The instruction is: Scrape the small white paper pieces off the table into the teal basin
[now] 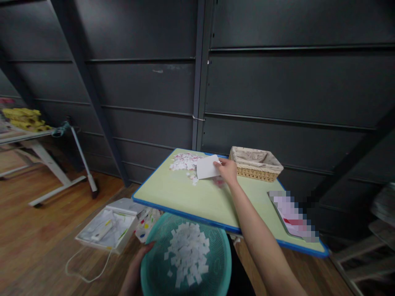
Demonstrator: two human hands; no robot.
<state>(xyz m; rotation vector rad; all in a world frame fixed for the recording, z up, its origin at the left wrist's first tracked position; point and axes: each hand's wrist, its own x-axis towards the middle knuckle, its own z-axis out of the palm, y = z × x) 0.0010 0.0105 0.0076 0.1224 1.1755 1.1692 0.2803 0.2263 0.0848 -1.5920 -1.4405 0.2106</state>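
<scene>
My right hand [226, 169] reaches over the table and pinches a white card [206, 167] by its right edge. Behind the card's left side lies a pile of small white and pinkish paper pieces [184, 160], with a few loose bits below it. A blurred reddish patch shows under the hand; I cannot make it out. My left hand [142, 254] is wrapped round the left rim of a teal plastic basket [228, 263], its thumb over the edge. Many small white paper squares [189, 250] lie inside the basket, which sits below the table's front edge.
The pale green table [166, 197] has a blue edge. A lined wicker basket [256, 172] stands at its back right, and a pixelated flat object [291, 216] lies at the right. An open white box [106, 226] with a cable is on the floor at left.
</scene>
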